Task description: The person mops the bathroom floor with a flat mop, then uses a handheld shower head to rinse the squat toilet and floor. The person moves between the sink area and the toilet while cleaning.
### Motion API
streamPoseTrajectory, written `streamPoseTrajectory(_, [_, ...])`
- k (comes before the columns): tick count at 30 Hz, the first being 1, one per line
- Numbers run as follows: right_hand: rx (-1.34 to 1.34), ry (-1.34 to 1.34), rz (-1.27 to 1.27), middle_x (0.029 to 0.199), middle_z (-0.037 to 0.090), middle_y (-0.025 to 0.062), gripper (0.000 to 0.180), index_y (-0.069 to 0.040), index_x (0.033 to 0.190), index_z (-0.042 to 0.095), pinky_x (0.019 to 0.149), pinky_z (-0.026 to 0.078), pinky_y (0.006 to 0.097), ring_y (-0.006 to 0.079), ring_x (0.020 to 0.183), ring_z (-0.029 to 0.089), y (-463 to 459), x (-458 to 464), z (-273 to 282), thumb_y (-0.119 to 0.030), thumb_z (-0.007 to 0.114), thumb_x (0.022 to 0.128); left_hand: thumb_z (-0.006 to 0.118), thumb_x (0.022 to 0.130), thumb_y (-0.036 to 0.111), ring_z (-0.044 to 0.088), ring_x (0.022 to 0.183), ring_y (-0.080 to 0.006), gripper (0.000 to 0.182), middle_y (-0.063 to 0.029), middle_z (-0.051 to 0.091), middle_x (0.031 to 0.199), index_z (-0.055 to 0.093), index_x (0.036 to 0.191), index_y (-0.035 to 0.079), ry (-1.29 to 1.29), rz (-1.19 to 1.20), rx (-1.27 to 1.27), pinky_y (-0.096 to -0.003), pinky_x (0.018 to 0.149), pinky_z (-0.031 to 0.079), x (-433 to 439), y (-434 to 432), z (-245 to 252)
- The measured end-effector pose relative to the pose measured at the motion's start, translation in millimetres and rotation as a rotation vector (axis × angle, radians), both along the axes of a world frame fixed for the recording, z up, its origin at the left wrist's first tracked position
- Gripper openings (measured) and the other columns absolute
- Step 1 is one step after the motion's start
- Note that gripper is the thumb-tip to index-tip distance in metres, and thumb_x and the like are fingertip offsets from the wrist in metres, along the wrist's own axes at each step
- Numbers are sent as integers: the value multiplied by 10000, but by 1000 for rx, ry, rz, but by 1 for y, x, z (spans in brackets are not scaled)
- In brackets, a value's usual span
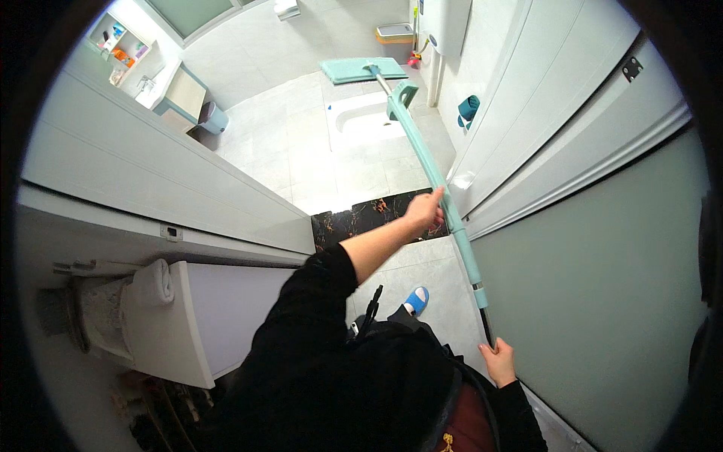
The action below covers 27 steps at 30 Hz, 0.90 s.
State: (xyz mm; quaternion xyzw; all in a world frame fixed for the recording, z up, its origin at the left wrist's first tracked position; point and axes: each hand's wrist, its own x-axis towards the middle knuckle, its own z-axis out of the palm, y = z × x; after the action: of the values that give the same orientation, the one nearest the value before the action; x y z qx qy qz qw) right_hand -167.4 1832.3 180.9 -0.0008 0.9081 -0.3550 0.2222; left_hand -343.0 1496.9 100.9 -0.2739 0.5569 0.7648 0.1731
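Observation:
A flat mop with a light teal handle [421, 148] reaches from beside my body through a doorway. Its flat mop head [364, 70] is held beyond a white squat toilet [367, 120], near the bathroom's far wall. My left hand [426, 213] is at the middle of the handle, with the thumb along it; the far side of the grip is hidden. Lower down, my right hand [499, 361] is closed around the dark metal end of the pole.
A black marbled threshold [370, 217] crosses the doorway. A frosted glass door [587, 271] stands at right, a white cabinet [237, 316] at left. Further in are a washbasin [161, 85], a blue bin [213, 118], a lidded bin [395, 39] and a wall-mounted teal holder [469, 107].

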Motion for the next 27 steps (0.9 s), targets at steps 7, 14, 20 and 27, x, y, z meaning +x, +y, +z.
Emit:
streamPoseTrajectory(7, [-117, -204, -11, 539, 316, -54, 332, -18, 590, 396, 454, 287, 243, 49, 543, 304, 34, -24, 34, -124, 694, 692, 605, 749, 494, 488, 765, -220, 544, -110, 460, 847, 436, 992, 38, 205, 530, -561, -374, 581, 490, -61, -219, 6])
streamPoseTrajectory(14, [-170, -314, 85, 559, 311, -40, 262, -29, 615, 416, 471, 267, 231, 55, 539, 300, 62, -32, 49, -89, 624, 762, 626, 659, 606, 476, 1054, -354, 989, -245, 382, 1274, 261, 1324, -28, -95, 515, -813, -448, 838, 409, -104, -328, 98])
streamPoseTrajectory(20, [-182, -258, 198, 554, 273, -15, 257, -27, 628, 379, 476, 251, 239, 70, 530, 282, 55, -59, 34, -65, 570, 795, 500, 694, 695, 416, 1101, -280, 937, -134, 397, 1302, 298, 1325, 33, -42, 458, -687, -382, 899, 335, -152, -365, 43])
streamPoseTrajectory(27, [-123, -373, -25, 556, 221, 20, 215, -18, 637, 343, 458, 206, 267, 96, 514, 235, 47, -99, -21, 9, 492, 789, 609, 704, 573, 518, 866, -170, 672, -75, 559, 969, 521, 1097, 35, 72, 615, -562, -341, 732, 360, -259, -418, -12])
